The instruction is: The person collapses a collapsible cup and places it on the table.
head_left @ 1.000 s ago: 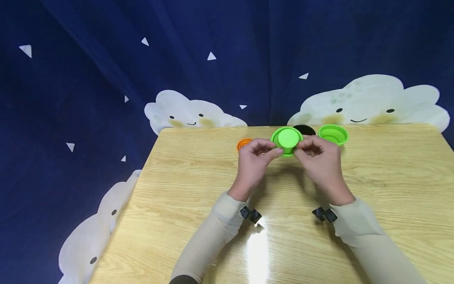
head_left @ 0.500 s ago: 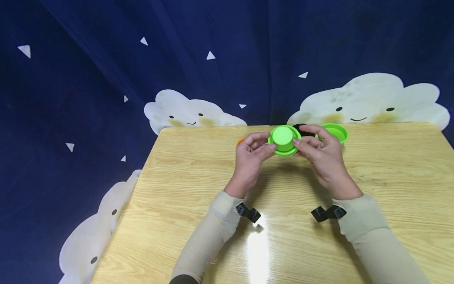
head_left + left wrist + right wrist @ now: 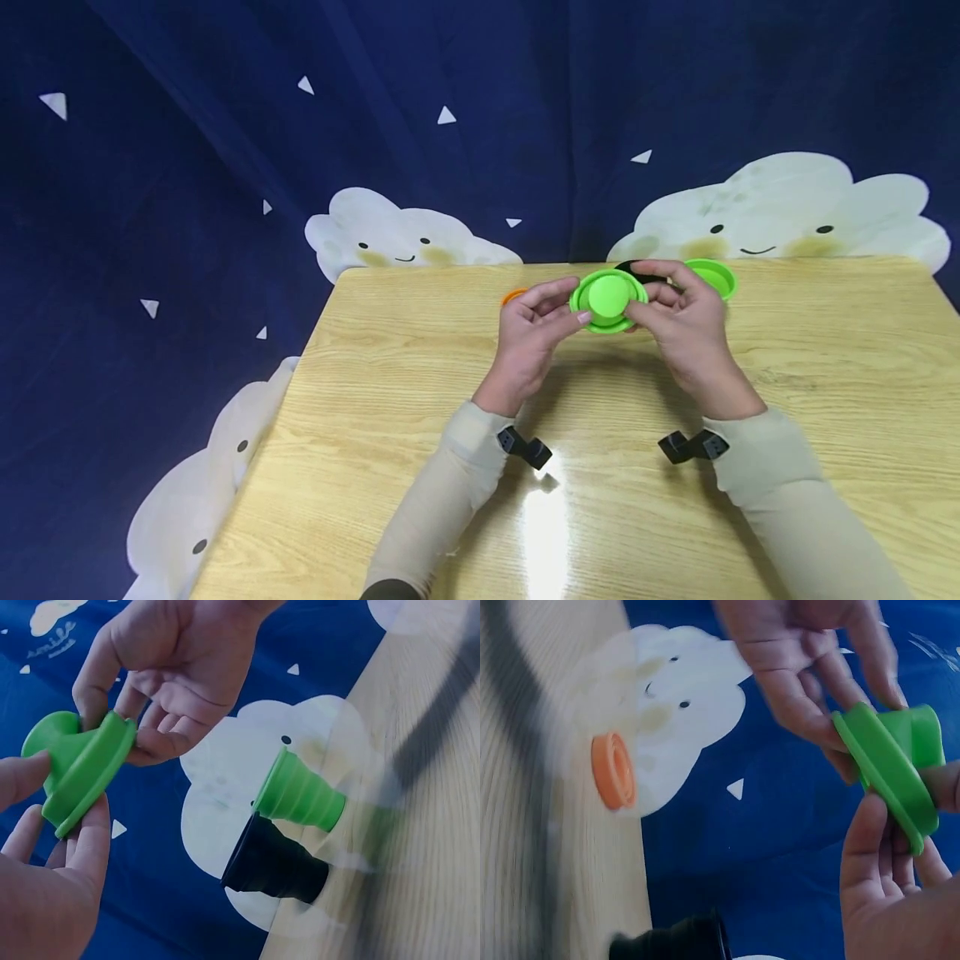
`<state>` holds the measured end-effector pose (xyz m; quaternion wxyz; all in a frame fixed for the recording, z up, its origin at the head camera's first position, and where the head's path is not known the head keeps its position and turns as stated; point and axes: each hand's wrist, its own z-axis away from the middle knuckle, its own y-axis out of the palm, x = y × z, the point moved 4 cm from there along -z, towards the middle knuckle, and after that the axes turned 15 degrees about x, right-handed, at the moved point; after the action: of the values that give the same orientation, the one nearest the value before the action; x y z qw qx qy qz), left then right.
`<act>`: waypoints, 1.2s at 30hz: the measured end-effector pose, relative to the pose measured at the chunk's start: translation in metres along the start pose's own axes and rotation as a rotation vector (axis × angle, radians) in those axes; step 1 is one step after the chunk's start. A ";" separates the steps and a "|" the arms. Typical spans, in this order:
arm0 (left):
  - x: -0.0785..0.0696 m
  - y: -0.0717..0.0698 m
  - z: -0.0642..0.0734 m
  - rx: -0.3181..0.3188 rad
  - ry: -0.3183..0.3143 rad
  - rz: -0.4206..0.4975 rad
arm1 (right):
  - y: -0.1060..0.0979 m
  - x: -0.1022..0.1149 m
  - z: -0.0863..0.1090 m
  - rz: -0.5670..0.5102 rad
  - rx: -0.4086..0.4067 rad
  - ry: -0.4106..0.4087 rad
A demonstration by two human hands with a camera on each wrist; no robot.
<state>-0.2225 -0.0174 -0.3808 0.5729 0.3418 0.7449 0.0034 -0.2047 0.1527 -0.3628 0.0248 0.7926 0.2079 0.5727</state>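
Over the far part of the table, both hands hold a green collapsible cup (image 3: 608, 297) with its base turned toward the head camera. Its narrow base section sticks out from a wide folded rim, a profile also visible in the right wrist view. My left hand (image 3: 528, 337) pinches the rim on one side, thumb on the near face. Opposite it, my right hand (image 3: 686, 337) grips the other edge, its thumb near the base. Behind the right hand stand a black cup (image 3: 277, 859) and a second green cup (image 3: 300, 795), both extended, mouths up.
A flattened orange collapsible cup (image 3: 613, 771) lies near the table's far edge, partly hidden by the left hand in the head view. The wooden table (image 3: 390, 392) ends at a dark blue curtain (image 3: 480, 150) with white clouds. Small black cameras sit on both wrists.
The right hand has shifted its grip on the green cup, forefinger lifting and thumb moving along it. The cup tipped, showing its side, then turned back with its base toward the head camera.
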 end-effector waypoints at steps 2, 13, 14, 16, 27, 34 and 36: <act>0.000 0.000 0.000 0.003 0.019 -0.038 | 0.003 0.003 0.000 0.070 -0.025 -0.021; -0.004 0.012 0.002 -0.011 0.151 -0.243 | 0.018 0.017 0.005 0.384 -0.117 -0.023; -0.007 0.014 0.002 -0.007 0.159 -0.248 | 0.019 0.018 0.005 0.399 -0.131 -0.024; -0.012 0.018 0.002 -0.005 0.172 -0.257 | 0.020 0.019 0.005 0.415 -0.152 -0.032; -0.029 0.020 0.001 -0.067 0.237 -0.419 | 0.022 0.009 0.004 0.521 -0.074 -0.103; -0.028 0.015 -0.003 -0.002 0.169 -0.669 | 0.015 -0.002 0.005 0.830 -0.053 -0.258; -0.025 0.011 -0.005 0.007 0.146 -0.769 | 0.017 0.000 0.004 0.899 -0.037 -0.329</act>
<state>-0.2183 -0.0194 -0.3537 0.4765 0.0384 0.8576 -0.1898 -0.1958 0.1379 -0.3599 -0.1790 0.8834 -0.1725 0.3972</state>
